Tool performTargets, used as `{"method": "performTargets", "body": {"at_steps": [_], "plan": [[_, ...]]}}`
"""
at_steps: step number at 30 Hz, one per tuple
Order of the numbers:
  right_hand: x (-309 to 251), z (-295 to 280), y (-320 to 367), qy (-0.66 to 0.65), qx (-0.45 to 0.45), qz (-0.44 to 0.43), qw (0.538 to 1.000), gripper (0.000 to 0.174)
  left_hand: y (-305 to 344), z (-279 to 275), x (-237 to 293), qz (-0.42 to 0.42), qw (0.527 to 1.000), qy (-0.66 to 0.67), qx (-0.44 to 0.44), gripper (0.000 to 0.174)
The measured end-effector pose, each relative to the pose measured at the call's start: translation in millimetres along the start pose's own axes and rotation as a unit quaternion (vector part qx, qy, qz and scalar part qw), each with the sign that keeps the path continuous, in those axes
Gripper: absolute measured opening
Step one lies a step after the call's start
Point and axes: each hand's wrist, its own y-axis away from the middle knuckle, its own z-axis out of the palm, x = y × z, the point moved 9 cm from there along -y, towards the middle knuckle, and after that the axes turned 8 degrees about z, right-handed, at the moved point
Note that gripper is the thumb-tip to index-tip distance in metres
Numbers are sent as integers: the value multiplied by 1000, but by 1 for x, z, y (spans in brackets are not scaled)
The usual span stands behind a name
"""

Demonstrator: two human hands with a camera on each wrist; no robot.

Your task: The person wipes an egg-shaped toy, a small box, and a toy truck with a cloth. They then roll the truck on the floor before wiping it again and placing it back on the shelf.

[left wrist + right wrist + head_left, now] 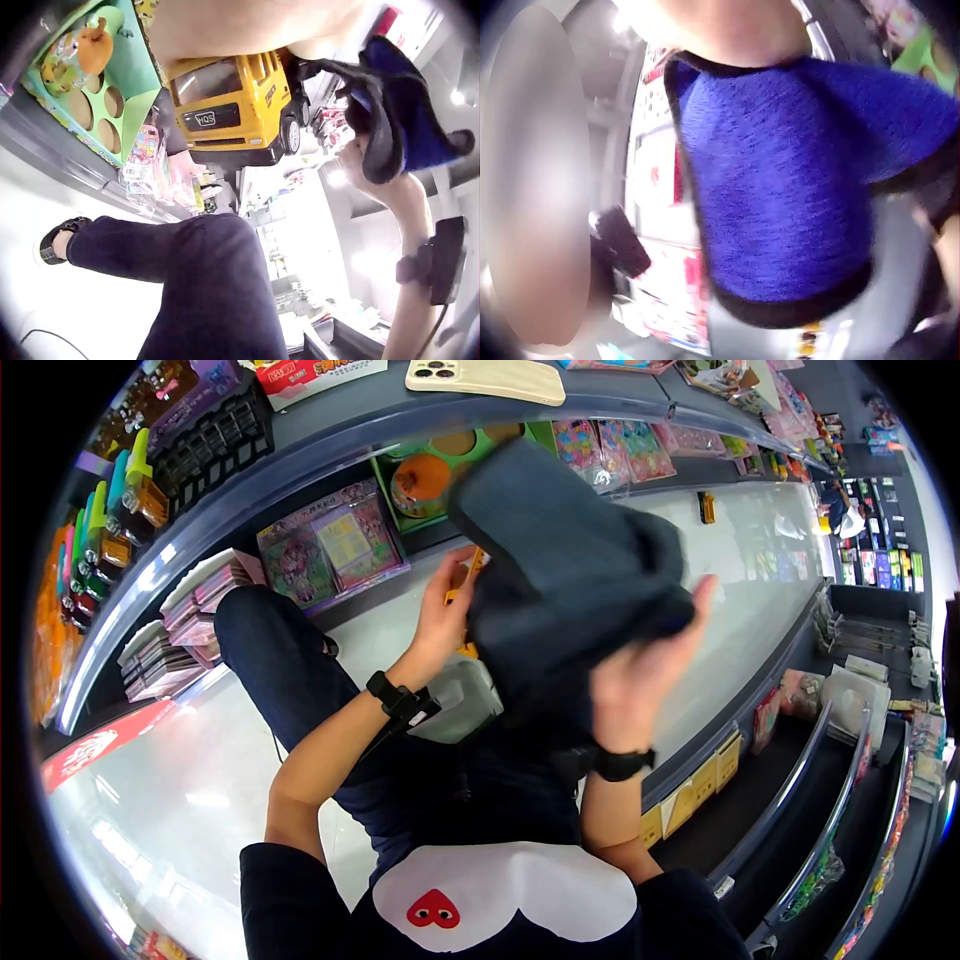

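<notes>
A dark cloth piece [570,560], blurred in the head view, shows a blue inner face [780,180] with black edging in the right wrist view. My right hand [640,685] grips its right side, thumb up and fingers mostly hidden behind it. At the cloth's left edge, my left hand [440,620] holds a yellow toy truck [232,105], mostly covered by the cloth in the head view. The left wrist view shows the truck's cab and front wheels just under my left hand [255,26].
Shelves with boxed and bagged goods [335,545] run along the left and top, with a phone [485,380] on the upper one. A green tray [405,515] holds an orange item. A clear container [460,700] is near my lap. Lower racks [800,800] stand at right.
</notes>
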Motion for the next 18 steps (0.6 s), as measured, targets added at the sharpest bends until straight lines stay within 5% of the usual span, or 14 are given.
{"method": "performTargets", "body": {"at_steps": [1, 3, 4, 5, 6, 8, 10, 14, 16, 18], "plan": [[10, 10, 1, 171, -53, -97, 979, 66, 3, 2, 0, 24, 999, -19, -12, 37], [36, 28, 19, 457, -55, -351, 815, 106, -2, 3, -23, 0, 997, 72, -36, 38], [57, 30, 21, 587, -59, -374, 716, 112, -5, 1, -46, -56, 981, 185, -35, 38], [72, 24, 22, 655, -36, -360, 663, 109, -9, 4, -52, -114, 952, 284, -24, 39], [73, 18, 20, 602, -37, -371, 706, 93, -2, 0, -41, -55, 980, 186, -37, 39], [66, 10, 8, 605, 14, -341, 719, 75, 7, 0, 7, 61, 997, -26, -50, 38], [44, 17, 7, 581, 33, -393, 711, 58, 7, 1, 23, 97, 989, -103, -47, 52], [-17, 35, 15, 588, 87, -534, 601, 51, 6, 13, 53, 158, 952, -229, -126, 55], [-56, 31, 11, 508, 149, -533, 660, 40, 17, 15, 67, 238, 923, -267, -142, 60], [-81, -2, -25, 284, 154, -344, 882, 30, 24, 15, 83, 338, 880, -304, -135, 61]]}}
